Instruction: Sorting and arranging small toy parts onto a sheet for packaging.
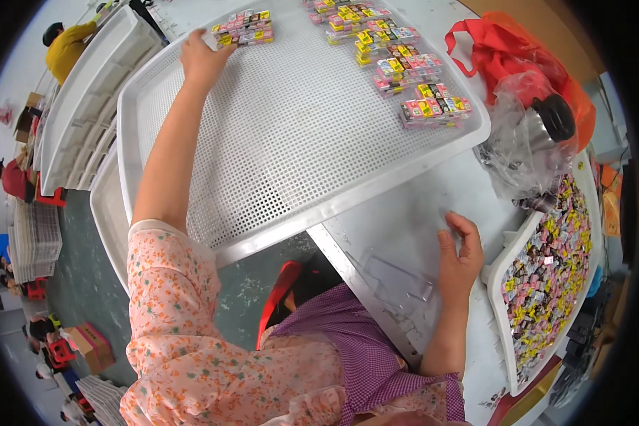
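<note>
The left hand (pixel 204 60) grips a filled pack (pixel 243 28) on the white tray (pixel 291 142). More packs (pixel 405 67) lie at the tray's far side; most is bare. The right hand (pixel 460 254) rests open beside it.

A flat block of colourful small packets (pixel 243 28) lies at the perforated white tray's (pixel 291 135) far edge.

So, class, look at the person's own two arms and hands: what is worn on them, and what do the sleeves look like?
Both hands are bare: no gloves, rings or watch show on the left hand or the right hand. The forearms are bare too. The left sleeve is short, pale pink with a small orange and white flower print, ending above the elbow. The right sleeve, in the same print, shows only at the lower edge.
</note>
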The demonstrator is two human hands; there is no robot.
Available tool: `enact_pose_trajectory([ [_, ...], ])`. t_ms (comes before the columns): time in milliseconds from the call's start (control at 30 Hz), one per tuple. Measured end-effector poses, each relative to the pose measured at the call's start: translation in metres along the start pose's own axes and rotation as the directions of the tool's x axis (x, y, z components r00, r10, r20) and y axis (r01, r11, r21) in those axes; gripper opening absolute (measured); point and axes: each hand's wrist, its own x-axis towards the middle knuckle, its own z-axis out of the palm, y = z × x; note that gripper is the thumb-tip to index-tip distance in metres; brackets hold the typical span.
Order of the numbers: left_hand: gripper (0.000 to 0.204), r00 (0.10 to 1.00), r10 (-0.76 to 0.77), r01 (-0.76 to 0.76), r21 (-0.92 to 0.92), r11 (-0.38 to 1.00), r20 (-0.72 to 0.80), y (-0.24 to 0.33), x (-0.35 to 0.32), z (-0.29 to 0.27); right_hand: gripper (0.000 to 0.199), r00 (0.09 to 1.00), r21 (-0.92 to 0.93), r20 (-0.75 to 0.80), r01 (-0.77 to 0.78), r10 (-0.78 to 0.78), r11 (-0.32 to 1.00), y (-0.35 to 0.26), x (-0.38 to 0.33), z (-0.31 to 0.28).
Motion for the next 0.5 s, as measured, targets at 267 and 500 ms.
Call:
enact_pose_trajectory([
  [267,0.091,0.933,0.336,-0.354,0.155,0.922,0.133,-0.036,0.037,0.004,0.027,1.000,0.054,0.009,-0.024,0.023,0.998,0.004,-0.002,0.002],
  [500,0.068,0.922,0.375,-0.383,0.068,0.921,0.098,-0.028,0.038,0.026,0.027,0.999,0.048,0.017,-0.048,0.048,0.998,0.004,-0.003,0.003],
])
